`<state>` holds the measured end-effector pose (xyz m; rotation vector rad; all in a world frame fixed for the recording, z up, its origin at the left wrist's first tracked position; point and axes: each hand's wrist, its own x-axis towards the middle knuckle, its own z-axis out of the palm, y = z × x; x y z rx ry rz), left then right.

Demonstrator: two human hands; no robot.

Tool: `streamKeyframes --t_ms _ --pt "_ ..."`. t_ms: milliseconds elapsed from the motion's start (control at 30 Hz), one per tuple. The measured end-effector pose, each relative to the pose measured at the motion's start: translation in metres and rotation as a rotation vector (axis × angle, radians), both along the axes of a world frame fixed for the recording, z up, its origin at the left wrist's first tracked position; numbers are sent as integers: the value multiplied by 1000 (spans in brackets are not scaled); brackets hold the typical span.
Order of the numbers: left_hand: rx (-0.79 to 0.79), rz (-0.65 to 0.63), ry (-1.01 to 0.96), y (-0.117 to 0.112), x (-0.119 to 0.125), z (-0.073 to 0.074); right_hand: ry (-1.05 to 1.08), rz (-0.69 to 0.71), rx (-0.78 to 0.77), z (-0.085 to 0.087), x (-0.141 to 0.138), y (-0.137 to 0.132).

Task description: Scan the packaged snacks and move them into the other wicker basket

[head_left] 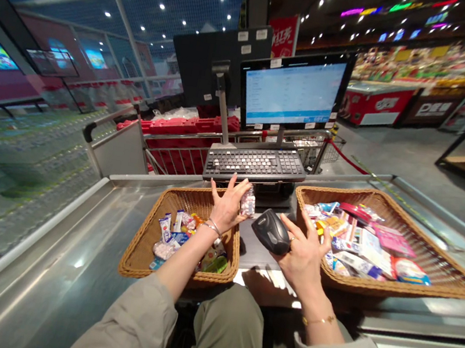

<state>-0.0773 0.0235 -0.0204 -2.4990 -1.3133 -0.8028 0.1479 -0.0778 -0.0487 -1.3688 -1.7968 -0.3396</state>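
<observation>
My left hand (227, 207) grips a small clear packet (248, 202) with pinkish-white contents, above the right rim of the smaller wicker basket (142, 230). Several wrapped snacks and packets lie in that basket. In my right hand (301, 255) is a black barcode scanner (271, 231), its head turned toward the packet, with a gap between the two. Some of my right fingers stick out past the scanner. To the right of this hand stands a larger wicker basket (442, 272), heaped with boxes and colourful packages.
Behind my hands are a black keyboard (256, 163) and a lit monitor (293, 92). A second dark screen (208, 64) faces away. The metal counter (88, 251) carries both baskets. Red crates (186, 131) and a metal cart (329, 148) stand beyond its far edge.
</observation>
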Motion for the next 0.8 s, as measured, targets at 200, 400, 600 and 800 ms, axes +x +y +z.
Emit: streamKeyframes --t_ms 200,400,600,800 --pt "-19 -17 -1 0 1 3 38 3 -16 6 -4 -4" --pt "-5 -11 -10 0 3 5 9 17 -22 1 0 -1" --pt "-10 -4 -8 -3 8 14 7 -2 -2 1 5 -1" --pt "41 -23 17 -1 20 20 115 -85 49 12 9 -12"
